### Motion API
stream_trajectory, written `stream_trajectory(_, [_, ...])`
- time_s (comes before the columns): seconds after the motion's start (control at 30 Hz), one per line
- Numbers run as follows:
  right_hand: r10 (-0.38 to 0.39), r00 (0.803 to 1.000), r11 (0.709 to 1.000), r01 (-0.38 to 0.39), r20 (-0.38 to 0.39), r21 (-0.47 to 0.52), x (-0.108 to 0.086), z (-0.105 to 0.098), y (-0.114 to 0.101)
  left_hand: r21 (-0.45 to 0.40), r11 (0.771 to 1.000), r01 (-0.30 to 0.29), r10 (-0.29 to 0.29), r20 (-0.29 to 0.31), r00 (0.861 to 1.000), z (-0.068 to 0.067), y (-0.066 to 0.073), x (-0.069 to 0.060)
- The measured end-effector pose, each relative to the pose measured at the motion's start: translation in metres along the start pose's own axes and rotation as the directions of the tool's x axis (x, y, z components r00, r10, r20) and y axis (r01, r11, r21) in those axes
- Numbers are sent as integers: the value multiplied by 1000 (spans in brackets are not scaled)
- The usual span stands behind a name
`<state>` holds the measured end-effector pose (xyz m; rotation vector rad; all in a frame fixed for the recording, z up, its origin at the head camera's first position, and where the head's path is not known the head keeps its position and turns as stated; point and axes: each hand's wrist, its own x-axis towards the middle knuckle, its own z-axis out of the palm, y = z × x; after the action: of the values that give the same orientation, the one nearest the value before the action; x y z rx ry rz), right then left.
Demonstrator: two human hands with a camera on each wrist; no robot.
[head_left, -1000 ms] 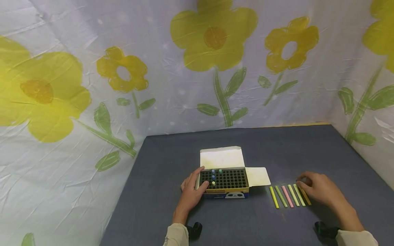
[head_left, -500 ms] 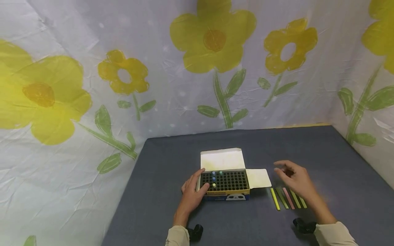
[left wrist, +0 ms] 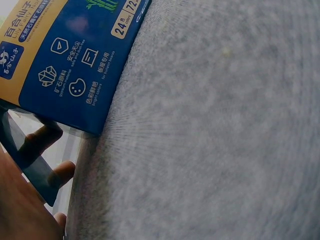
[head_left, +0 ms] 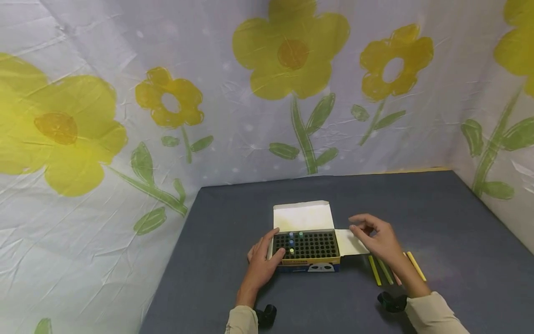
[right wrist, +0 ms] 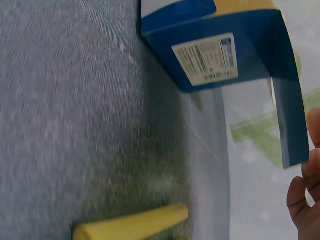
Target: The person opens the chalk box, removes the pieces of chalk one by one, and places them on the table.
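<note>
My left hand grips the left end of an open chalk box, thumb on its front edge. In the left wrist view its fingers show behind a blue end flap. Blue, green and yellow chalks stand in the holes of the box's dark insert. My right hand hovers by the right white flap, fingers loosely bent, with no chalk visible between them. Below it lie a yellow chalk stick, a green chalk stick and a pink one, partly covered by the forearm. Another yellow stick lies at the row's right end.
The dark cloth-covered table stretches around the box. Behind it hangs a white curtain with yellow flowers. The box's white lid stands folded back. Black wrist devices sit near both sleeves.
My right hand has moved left from the right end of the chalk row to the box's right flap, leaving the end stick on the table. The left hand has stayed on the box.
</note>
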<state>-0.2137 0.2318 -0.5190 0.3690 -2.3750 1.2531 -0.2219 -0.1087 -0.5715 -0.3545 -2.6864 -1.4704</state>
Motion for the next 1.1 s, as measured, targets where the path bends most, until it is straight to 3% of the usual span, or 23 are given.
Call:
stream_trajectory(0.5, [-51,996,989,40,72,141,4,34,-18,3,1000,-11,11,5,1000,-1,-1,3])
stream_trajectory(0.73, [-115,990,984,103,84,144,5,51,-24,-6,1000,-22,22,1,1000,-1,0,2])
stream_trajectory(1.1, [-107,978,987,82,181,141,15,68,-40,-3,1000,-16,16,1,1000,0,-1,1])
